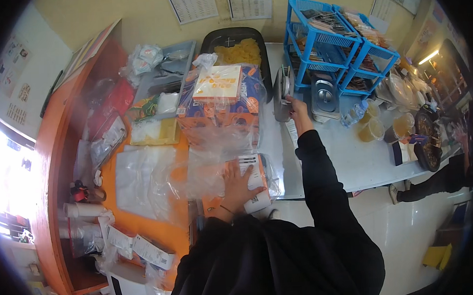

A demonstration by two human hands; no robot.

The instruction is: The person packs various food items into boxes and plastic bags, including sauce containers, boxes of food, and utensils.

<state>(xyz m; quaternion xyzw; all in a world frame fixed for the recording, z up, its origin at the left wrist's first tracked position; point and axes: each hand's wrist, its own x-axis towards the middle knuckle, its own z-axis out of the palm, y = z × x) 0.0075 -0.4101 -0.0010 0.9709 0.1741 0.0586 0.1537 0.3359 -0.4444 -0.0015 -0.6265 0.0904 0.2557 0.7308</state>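
My left hand [238,185] lies flat with spread fingers on a clear plastic bag [206,176] and a printed paper slip [255,178]. The slip bears writing and a printed code. Under the plastic, part of an orange package shows. My right hand [297,109] reaches forward to a small metal item [286,82] on a narrow grey tray [282,114]. Its fingertips meet the near end of the item; whether they grip it is unclear. Beyond my left hand stands a purple and orange printed carton [219,118] in plastic, with a smaller white and orange box [218,83] on top.
Blue tiered baskets [323,45] with sachets stand beside a lidded steel container [325,96]. Tubs of yellowish liquid [370,130] are at right. A black tray [231,35] holds yellow food. Plastic sheets [143,179] and a white printer [129,286] are left. Another person's leg [428,182] shows.
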